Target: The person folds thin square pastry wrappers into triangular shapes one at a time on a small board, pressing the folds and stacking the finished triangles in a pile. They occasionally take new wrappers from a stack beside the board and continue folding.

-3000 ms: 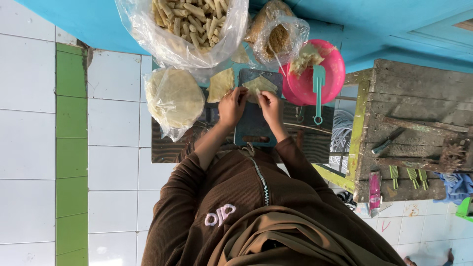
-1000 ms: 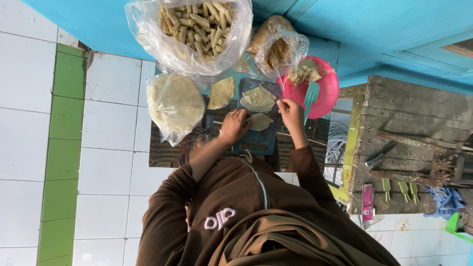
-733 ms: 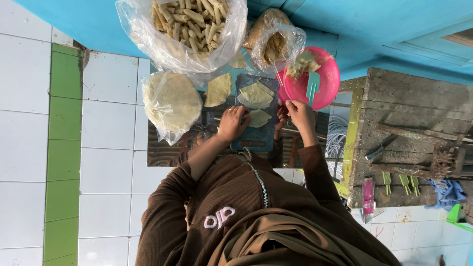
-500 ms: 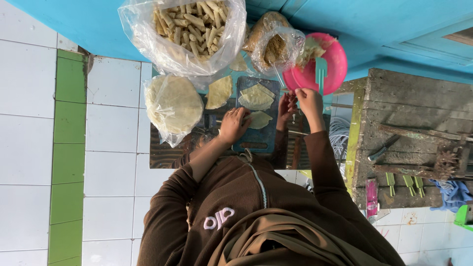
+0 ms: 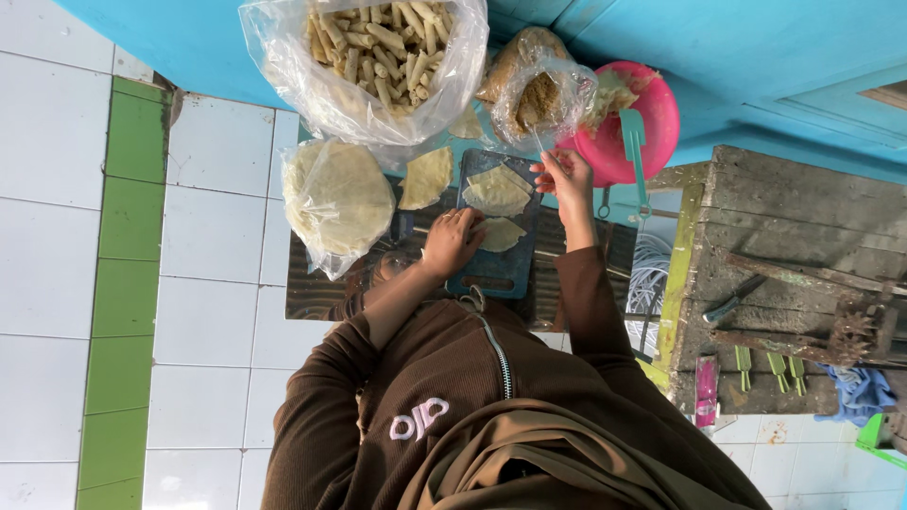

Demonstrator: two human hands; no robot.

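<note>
The left hand is laid flat, fingers spread, its fingertips pressed on a small folded wrapper that lies on the dark cutting board. Nothing is pinched in that grip. The right hand is raised over the far end of the board — its fingers are closed on a thin utensil whose tip is pointed toward a small clear bag of brownish filling. A larger round wrapper is spread flat on the board between the two hands, just beyond the folded one.

Left of the board, another loose wrapper is seen on the surface, and beside it a stack of wrappers in a plastic bag. Beyond these a big clear bag of rolled sticks is propped against the blue wall. To the right of the filling bag a pink bowl is set, with a teal spatula resting across it. A weathered wooden bench stands further right — well apart from the hands.
</note>
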